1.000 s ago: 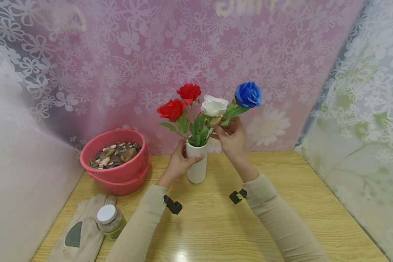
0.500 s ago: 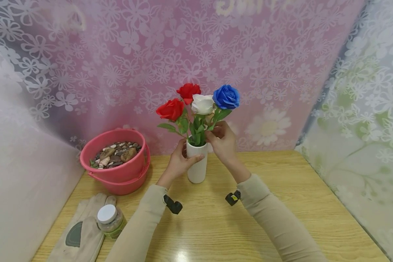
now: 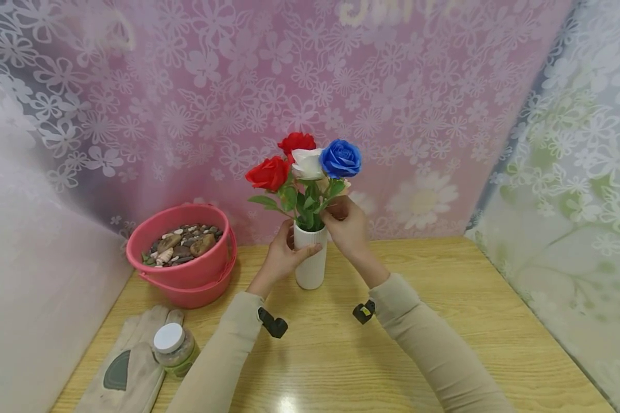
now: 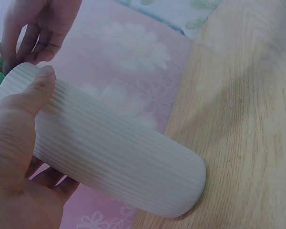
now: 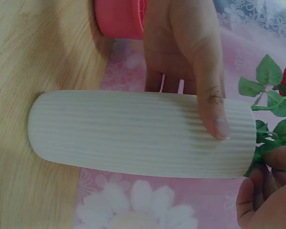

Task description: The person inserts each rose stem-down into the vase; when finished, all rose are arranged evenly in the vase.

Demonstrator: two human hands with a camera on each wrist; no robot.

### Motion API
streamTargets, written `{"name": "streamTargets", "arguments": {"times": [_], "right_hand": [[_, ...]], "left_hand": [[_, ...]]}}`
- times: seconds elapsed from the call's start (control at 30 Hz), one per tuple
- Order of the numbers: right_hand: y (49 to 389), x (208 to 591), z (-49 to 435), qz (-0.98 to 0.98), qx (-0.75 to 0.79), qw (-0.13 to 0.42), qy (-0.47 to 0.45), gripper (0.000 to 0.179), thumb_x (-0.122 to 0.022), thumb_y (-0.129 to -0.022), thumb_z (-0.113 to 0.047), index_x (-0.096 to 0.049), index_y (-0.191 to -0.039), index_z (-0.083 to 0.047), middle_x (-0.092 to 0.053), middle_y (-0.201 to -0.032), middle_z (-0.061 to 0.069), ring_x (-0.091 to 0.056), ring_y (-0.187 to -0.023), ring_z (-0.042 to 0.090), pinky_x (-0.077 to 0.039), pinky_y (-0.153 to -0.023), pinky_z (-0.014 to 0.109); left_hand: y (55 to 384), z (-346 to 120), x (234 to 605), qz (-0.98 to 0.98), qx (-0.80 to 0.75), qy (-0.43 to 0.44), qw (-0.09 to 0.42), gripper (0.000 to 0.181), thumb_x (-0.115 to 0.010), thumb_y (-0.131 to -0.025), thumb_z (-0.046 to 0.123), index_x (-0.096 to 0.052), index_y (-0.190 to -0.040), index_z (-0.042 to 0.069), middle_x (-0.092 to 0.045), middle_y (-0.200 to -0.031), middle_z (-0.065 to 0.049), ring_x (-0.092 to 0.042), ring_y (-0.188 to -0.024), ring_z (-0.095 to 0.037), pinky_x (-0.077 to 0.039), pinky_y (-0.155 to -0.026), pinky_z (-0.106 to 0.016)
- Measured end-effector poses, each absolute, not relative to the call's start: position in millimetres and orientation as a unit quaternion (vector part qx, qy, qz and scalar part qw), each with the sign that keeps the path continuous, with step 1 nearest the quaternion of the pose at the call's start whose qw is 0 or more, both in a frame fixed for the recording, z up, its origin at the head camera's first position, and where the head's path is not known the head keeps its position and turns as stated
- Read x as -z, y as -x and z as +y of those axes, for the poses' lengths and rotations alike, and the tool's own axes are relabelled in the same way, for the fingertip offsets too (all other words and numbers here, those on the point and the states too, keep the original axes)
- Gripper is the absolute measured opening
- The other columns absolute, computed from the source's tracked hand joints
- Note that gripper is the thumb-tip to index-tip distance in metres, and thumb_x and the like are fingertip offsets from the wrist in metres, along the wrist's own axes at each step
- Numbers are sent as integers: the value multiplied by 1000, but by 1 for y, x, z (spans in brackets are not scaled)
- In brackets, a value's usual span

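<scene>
A white ribbed vase (image 3: 310, 267) stands upright on the table, holding two red roses (image 3: 268, 173), a white rose (image 3: 307, 164) and a blue rose (image 3: 341, 158). Behind the blue bloom, a pale flower (image 3: 347, 184) is partly hidden. My left hand (image 3: 283, 255) grips the vase's upper part from the left, thumb across the front. At the rim's right side, my right hand (image 3: 348, 226) pinches a green stem, seemingly the blue rose's. In the right wrist view the fingertips (image 5: 276, 157) touch greenery just beyond the vase mouth; the stem itself is mostly hidden.
A pink bucket (image 3: 219, 264) with pebbles and shells stands at the left back. In front of it lie work gloves (image 3: 129, 361) and a white-lidded jar (image 3: 173, 347). A pink floral backdrop (image 3: 418, 86) rises behind the wooden table (image 3: 330, 350).
My right hand has moved left and slightly down to the vase rim. The blue rose and white rose have shifted left toward the red ones. My left hand has stayed on the vase.
</scene>
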State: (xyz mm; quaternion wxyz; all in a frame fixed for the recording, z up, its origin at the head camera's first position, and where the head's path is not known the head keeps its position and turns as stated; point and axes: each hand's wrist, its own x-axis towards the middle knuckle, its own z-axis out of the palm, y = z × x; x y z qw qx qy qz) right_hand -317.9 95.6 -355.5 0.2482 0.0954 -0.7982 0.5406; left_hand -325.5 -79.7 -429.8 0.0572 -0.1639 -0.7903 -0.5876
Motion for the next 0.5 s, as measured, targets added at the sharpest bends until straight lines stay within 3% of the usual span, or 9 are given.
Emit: {"name": "streamTargets", "arguments": {"times": [0.27,0.5], "right_hand": [[319,365,90,-808,-520,256,-105,11,-74,-88,-8,-75,-98,-3,-78,-93,15,-62,-79,20,-47,-70,25],[319,372,89,-817,-510,243,-115,9,-73,-92,-12,-77,-98,-6,-78,-93,12,-58,-77,17,-46,-68,26]], "left_hand": [[325,-80,431,-792,584,167,61,82,-87,-89,35,-38,-155,23,-59,-149,-11,-65,-130,-35,-56,-107,-56],[326,-80,431,-787,589,174,64,82,-86,-90,32,-38,-155,24,-57,-150,-11,-64,-132,-36,-55,-107,-56]]}}
